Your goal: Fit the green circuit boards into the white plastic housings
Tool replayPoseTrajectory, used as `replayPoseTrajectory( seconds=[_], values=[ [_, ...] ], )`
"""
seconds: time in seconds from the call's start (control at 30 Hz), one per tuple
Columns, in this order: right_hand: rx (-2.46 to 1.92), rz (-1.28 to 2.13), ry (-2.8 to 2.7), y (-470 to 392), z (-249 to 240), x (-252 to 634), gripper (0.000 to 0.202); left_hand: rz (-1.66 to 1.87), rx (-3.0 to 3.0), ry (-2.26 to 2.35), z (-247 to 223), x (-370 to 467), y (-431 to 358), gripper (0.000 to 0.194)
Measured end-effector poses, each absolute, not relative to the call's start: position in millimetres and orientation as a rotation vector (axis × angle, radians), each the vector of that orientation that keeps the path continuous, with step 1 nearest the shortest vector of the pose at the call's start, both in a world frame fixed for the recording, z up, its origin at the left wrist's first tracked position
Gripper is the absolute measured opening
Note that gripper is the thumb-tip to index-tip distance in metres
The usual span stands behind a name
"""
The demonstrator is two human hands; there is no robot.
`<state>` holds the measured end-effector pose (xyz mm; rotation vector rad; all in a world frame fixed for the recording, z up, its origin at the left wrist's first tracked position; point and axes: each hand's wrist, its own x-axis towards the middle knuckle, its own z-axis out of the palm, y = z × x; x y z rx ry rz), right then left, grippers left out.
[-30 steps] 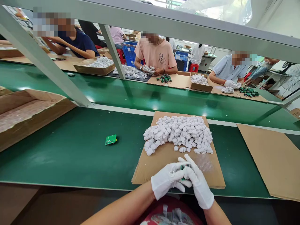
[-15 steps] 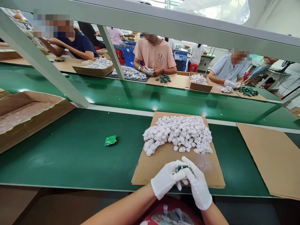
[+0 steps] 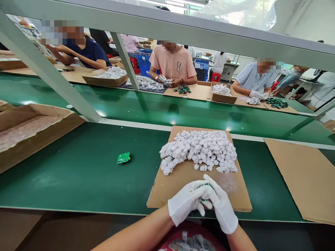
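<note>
My left hand (image 3: 187,198) and my right hand (image 3: 221,204), both in white gloves, come together above the front of a cardboard sheet (image 3: 167,191). Between them they grip a small green circuit board (image 3: 205,185), mostly covered by my fingers. Just beyond my hands lies a heap of small white round pieces (image 3: 201,148) on the cardboard. Another green circuit board (image 3: 123,158) rests by itself on the green bench to the left.
At the left stands an open cardboard box (image 3: 39,132) with a liner. A second cardboard sheet (image 3: 303,177) lies at right. A slanted metal post (image 3: 65,76) rises from the bench. Across it, several people work beside boxes of white pieces (image 3: 221,90) and green boards (image 3: 276,102).
My fingers have closed further over the circuit board, so less of it shows. The view has shifted slightly; the heap and the lone board stay in place.
</note>
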<state>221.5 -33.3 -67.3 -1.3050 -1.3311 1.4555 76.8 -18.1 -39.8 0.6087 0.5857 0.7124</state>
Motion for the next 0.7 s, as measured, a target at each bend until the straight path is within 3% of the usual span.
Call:
replayPoseTrajectory(
  seconds=[0.23, 0.43, 0.7],
  values=[
    [-1.436, 1.261, -1.535, -34.1, -66.2, 222.9, 0.053, 0.632, 0.828, 0.644, -38.8, 74.1, -15.9, 0.035],
    [-1.283, 1.399, -1.466, -33.9, -61.1, 230.9, 0.047, 0.628, 0.846, 0.678, -36.3, 74.6, -16.3, 0.036],
    [-1.344, 1.321, -1.395, -35.7, -64.5, 223.2, 0.049, 0.659, 0.931, 0.714, -41.4, 74.8, -16.6, 0.038]
  ],
)
